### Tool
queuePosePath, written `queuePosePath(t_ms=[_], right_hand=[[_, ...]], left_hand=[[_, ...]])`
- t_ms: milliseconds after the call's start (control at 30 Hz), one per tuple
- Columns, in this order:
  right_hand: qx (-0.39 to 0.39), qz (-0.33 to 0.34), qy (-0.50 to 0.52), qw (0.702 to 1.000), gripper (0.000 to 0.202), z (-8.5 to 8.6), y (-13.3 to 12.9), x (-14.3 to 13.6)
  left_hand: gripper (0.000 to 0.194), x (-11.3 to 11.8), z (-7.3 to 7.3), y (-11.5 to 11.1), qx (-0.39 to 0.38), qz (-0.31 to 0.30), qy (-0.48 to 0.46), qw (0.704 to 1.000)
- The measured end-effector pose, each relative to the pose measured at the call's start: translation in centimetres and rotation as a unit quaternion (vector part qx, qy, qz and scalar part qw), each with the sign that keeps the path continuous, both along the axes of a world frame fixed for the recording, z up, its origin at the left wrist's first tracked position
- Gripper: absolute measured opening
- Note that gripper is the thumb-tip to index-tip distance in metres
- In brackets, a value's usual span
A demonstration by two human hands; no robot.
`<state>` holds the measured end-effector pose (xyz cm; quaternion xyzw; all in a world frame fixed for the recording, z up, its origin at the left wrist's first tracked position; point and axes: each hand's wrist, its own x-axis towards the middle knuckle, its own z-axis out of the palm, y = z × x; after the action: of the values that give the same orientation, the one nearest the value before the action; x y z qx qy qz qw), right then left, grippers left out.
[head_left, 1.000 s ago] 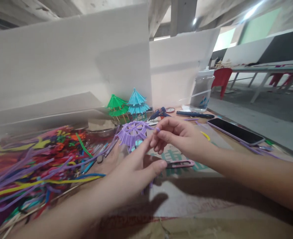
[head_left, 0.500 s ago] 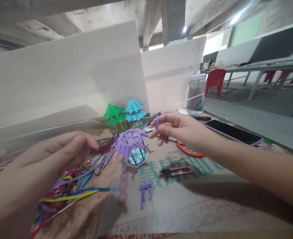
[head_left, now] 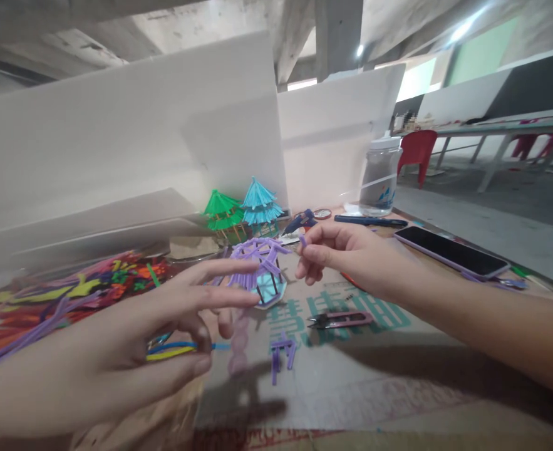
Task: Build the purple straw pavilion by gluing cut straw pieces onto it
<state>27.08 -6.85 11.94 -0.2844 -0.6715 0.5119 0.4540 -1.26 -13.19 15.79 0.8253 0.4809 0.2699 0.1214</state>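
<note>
In the head view, the right hand pinches a short purple piece between thumb and index finger, the other fingers loosely curled below. The left hand is open with fingers spread, and nothing is visible in its grasp. The purple pavilion model stands upright between the hands, its roof strips carried on dark posts above a pale blue base. It lies just left of the right fingertips, apart from them; the left index and middle fingers overlap it, and whether they touch it cannot be told. The step in hand is judged to be the handling of one small piece beside the partly covered roof; the next move calls for a steady pinch and for left fingers that do not press the strips. Nearer the viewer lie loose purple strips, with pink-handled snips to their right. On the far side stand a green model and a blue model, with a glue gun to their right. Colourful stems are heaped at the left.
</note>
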Motion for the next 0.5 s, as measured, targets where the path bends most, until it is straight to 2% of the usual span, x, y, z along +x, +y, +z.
queuePosePath(t_ms=[33, 67, 167, 233, 367, 500], right_hand=[[-0.002, 0.000, -0.005, 1.000, 0.016, 0.0, -0.1, -0.1], [-0.007, 0.004, -0.008, 1.000, 0.015, 0.0, -0.2, -0.1], [-0.037, 0.027, -0.016, 0.999, 0.011, -0.3, -0.5, -0.5], [-0.060, 0.047, -0.022, 0.997, 0.010, -0.8, -0.7, -0.9], [-0.093, 0.073, -0.043, 0.992, 0.019, -2.0, -0.9, -1.5], [-0.111, 0.107, -0.077, 0.985, 0.023, -2.6, -1.3, -1.7]], left_hand=[[0.029, 0.4, 0.1, 0.2, -0.049, -0.045, 0.036, 0.997], [0.025, 0.9, 0.0, 0.6, -0.059, -0.053, 0.032, 0.996], [0.031, 2.3, -0.6, 1.8, -0.055, 0.009, -0.057, 0.997], [0.035, 3.2, -1.5, 2.4, -0.025, 0.013, -0.086, 0.996], [0.034, 4.6, -3.1, 2.6, -0.010, -0.016, -0.073, 0.997], [0.027, 5.5, -3.8, 2.1, 0.011, -0.040, -0.023, 0.999]])
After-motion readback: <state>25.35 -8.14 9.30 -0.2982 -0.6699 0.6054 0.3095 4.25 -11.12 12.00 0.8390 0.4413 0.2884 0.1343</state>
